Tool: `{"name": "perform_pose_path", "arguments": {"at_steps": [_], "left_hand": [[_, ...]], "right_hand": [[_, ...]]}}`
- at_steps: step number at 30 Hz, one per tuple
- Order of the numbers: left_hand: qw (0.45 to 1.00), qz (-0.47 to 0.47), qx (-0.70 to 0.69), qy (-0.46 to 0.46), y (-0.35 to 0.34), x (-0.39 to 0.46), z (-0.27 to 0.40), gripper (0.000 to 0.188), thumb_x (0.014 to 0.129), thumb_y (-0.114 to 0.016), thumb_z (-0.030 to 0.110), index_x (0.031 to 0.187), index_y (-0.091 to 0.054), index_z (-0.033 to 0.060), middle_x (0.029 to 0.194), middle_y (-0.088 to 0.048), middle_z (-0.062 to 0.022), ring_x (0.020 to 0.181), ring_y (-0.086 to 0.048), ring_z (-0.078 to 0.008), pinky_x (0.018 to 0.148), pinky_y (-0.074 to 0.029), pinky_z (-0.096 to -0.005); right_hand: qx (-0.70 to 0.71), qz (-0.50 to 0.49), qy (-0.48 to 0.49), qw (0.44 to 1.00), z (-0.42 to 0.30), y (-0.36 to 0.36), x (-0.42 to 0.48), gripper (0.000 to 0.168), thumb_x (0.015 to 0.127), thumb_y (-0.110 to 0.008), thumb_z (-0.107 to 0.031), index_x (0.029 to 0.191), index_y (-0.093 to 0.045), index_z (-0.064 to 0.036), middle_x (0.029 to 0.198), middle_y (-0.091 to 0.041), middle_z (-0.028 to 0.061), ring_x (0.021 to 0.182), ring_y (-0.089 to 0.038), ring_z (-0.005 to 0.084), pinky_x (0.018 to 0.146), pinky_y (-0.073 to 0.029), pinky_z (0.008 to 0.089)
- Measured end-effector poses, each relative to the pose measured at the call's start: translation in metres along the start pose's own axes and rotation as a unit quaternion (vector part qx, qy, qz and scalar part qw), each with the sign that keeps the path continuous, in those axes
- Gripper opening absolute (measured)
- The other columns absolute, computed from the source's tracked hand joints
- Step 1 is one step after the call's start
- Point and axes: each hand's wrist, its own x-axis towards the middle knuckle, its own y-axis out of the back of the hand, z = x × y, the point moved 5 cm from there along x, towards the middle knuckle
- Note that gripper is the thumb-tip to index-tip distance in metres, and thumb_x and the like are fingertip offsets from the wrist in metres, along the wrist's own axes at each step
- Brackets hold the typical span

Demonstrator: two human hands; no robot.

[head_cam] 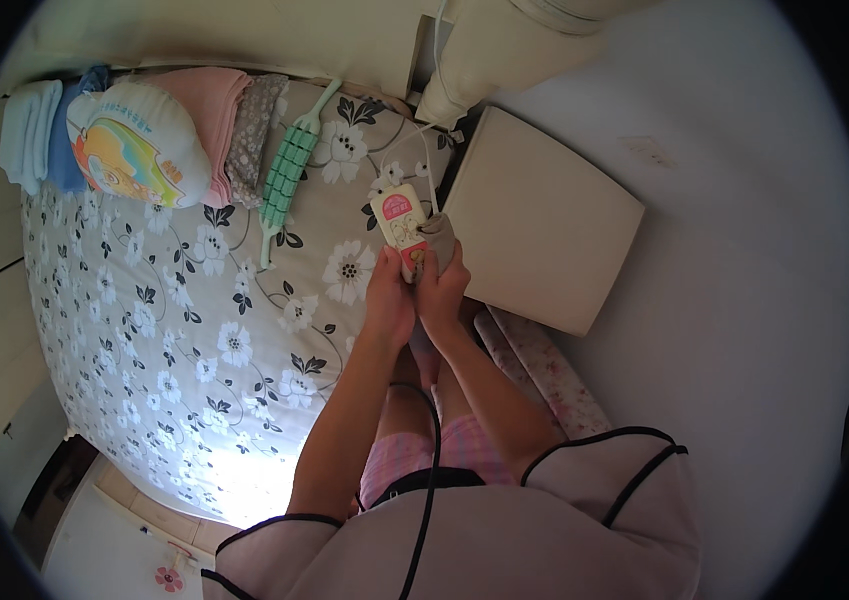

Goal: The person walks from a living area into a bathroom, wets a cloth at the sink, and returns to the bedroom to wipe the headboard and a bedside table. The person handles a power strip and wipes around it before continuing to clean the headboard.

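My left hand (393,296) grips the lower end of a flat cream-coloured rectangular case (403,217) with rounded corners, a cartoon print and writing on a pink patch. Close against it, my right hand (442,289) is closed around a taupe pouch-like piece (439,231), which overlaps the case's right edge. A thin white cord (428,161) loops above both things; where its ends join is not clear. The two hands meet over the edge of a bed with a flowered sheet (349,271). Left of them lies a green ribbed massage roller (291,169) with a handle at each end.
A beige bedside cabinet (544,225) stands right of my hands, with a cream column (480,56) behind it. Floral padded pieces (544,367) lie below it. At the bed's head are a cartoon-print pillow (143,142), pink folded cloth (208,105) and light blue cloth (30,135).
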Motion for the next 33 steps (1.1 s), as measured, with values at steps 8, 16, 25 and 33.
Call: {"name": "perform_pose_path", "arguments": {"at_steps": [8, 16, 25, 33], "left_hand": [[0.991, 0.120, 0.014, -0.053, -0.002, -0.004, 0.021, 0.055, 0.099, -0.039, 0.048, 0.125, -0.046, 0.0007, 0.117, -0.059, -0.0135, 0.103, -0.059, -0.0203, 0.090, -0.048, -0.0356], [0.982, 0.065, 0.091, -0.149, 0.002, -0.005, 0.052, 0.061, 0.099, -0.030, 0.052, 0.132, -0.037, 0.0007, 0.118, -0.057, -0.0172, 0.109, -0.057, -0.0252, 0.093, -0.047, -0.0355], [0.949, 0.131, 0.280, -0.068, 0.062, 0.059, 0.049, 0.048, 0.097, -0.047, 0.040, 0.121, -0.048, -0.0015, 0.106, -0.061, -0.0108, 0.097, -0.061, -0.0218, 0.085, -0.049, -0.0342], [0.781, 0.095, 0.521, -0.332, -0.021, 0.113, 0.026, 0.045, 0.074, -0.070, 0.014, 0.116, -0.058, 0.0027, 0.111, -0.061, -0.0160, 0.103, -0.058, -0.0325, 0.090, -0.045, -0.0389]], "right_hand": [[-0.042, -0.048, 0.044, 0.997, -0.012, 0.007, 0.005, 0.026, 0.091, -0.057, -0.022, 0.093, -0.064, 0.003, 0.071, -0.065, 0.0186, 0.068, -0.067, 0.0307, 0.062, -0.050, 0.0394], [0.584, -0.042, -0.279, 0.761, 0.037, 0.018, 0.037, 0.047, 0.096, -0.044, -0.035, 0.131, -0.046, -0.003, 0.124, -0.057, 0.0102, 0.108, -0.059, 0.0256, 0.090, -0.048, 0.0397], [0.459, 0.002, -0.185, 0.869, 0.048, 0.050, 0.123, 0.040, 0.084, -0.058, -0.008, 0.123, -0.049, -0.001, 0.111, -0.059, 0.0088, 0.095, -0.061, 0.0223, 0.081, -0.052, 0.0364], [0.438, 0.045, -0.215, 0.872, 0.030, 0.077, 0.071, 0.040, 0.083, -0.056, -0.003, 0.123, -0.049, -0.002, 0.112, -0.059, 0.0099, 0.099, -0.061, 0.0234, 0.082, -0.053, 0.0365]]}}
